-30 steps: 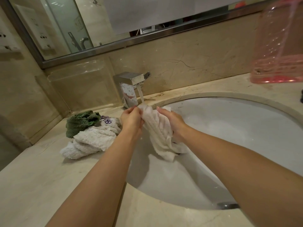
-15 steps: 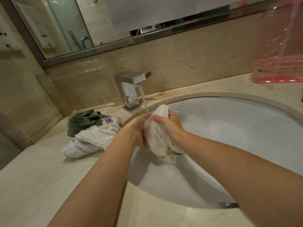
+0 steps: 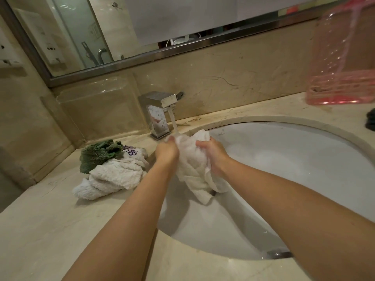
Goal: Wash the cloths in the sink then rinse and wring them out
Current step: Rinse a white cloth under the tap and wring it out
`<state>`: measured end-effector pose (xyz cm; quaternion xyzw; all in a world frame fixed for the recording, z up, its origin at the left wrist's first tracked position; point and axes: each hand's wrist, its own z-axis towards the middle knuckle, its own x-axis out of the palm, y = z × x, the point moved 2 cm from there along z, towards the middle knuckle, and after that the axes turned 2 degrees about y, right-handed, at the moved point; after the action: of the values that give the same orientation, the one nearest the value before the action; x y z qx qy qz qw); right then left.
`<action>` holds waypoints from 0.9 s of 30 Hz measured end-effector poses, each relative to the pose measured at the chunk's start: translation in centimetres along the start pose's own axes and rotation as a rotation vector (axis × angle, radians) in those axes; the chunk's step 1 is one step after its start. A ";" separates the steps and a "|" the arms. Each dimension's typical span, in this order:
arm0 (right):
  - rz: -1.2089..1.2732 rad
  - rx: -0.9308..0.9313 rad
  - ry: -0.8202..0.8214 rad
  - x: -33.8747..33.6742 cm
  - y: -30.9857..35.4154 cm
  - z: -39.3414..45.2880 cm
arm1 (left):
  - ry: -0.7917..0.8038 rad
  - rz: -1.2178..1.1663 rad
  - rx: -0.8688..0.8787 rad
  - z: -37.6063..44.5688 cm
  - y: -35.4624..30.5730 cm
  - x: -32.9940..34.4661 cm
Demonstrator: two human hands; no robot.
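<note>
The white cloth (image 3: 194,169) is bunched between both hands above the left part of the sink (image 3: 294,159), its top under the stream of water (image 3: 174,124) from the square chrome tap (image 3: 160,110) and its loose tail hanging down toward the basin wall. Taking the scene from the biggest thing down: the marble surface (image 3: 50,230) carries the sunken white sink, a pink transparent container (image 3: 343,63) blurred at the far right, and, well left of the basin, a pile of white cloths (image 3: 113,179) with a green cloth (image 3: 97,153) on top. The left hand (image 3: 167,153) has its grip curled round the cloth's upper left edge, and the right hand (image 3: 213,155) has its grip closed on a thick fold at the right. This looks like the washing or rinsing stage of one cloth, with the pile still waiting. The main risk, I judge, is splashing: the cloth sits close to the near-left rim, so water running off it or down the forearms could spill onto the surface and reach the waiting pile. A slack grip could also drop the wet tail over the drain (image 3: 280,254) and slow the outflow.
</note>
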<state>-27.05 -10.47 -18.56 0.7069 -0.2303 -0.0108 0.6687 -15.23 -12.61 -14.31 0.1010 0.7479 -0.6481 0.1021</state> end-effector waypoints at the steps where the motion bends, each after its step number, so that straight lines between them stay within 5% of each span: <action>1: -0.002 -0.017 -0.011 -0.1 0.0 0.1 | -0.005 -0.060 -0.033 0.2 0.0 0.0; 6: -0.049 -0.077 -0.022 1.4 -0.6 -0.3 | 0.060 -0.254 -0.175 0.5 0.6 -0.4; 12: -0.009 -0.153 -0.081 1.7 -0.9 -0.8 | 0.311 -0.209 -0.260 -1.0 0.1 -0.3; 22: 0.053 -0.138 -0.158 0.4 -0.1 -0.4 | 0.134 -0.341 -0.240 1.2 1.1 -0.3; 27: 0.053 -0.099 -0.152 0.0 -0.2 -0.5 | 0.320 -0.170 -0.352 0.0 0.8 -0.2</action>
<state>-26.82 -10.05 -18.70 0.6638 -0.2981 -0.0584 0.6835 -14.85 -12.56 -14.98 0.1197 0.8616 -0.4899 -0.0567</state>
